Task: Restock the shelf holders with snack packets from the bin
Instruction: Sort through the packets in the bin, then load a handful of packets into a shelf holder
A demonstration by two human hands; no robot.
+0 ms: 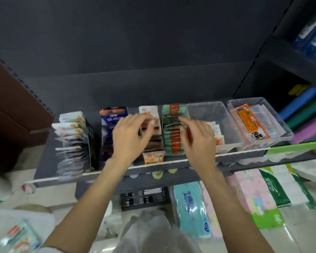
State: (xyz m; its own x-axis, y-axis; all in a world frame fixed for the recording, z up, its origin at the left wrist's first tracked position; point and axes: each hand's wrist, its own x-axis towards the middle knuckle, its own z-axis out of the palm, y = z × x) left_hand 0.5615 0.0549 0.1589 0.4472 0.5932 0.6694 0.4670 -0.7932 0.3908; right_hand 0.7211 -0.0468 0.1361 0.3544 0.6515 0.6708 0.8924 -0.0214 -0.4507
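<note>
Head view, so everything is seen from above, looking down at a dark shelf (44, 161) with rows of snack packets stood on edge in holders. The left hand (130, 136) is held over the brown packets (154, 141); its thumb and fingers are curled round what looks like a dark packet near the top of that row, though it's blurred so the grip can't be made out for sure. The right hand (199, 137) is spread over the green packets (173, 136), fingers loosely bent and reaching toward the back of the row; whether anything is pinched there can't be told.

Both rows are lined up front to back, running from the shelf edge toward the rear wall, with each packet upright and its flat face turned toward the front. White packets (71, 139) are fanned out the same way at far left, with blue packets (111, 121) beside them. Two clear tubs are sat to the right: the nearer tub (228, 125) has a few white sachets, and the far tub (281, 125) has an orange packet (248, 123) lying flat, long side pointing front to back.
</note>
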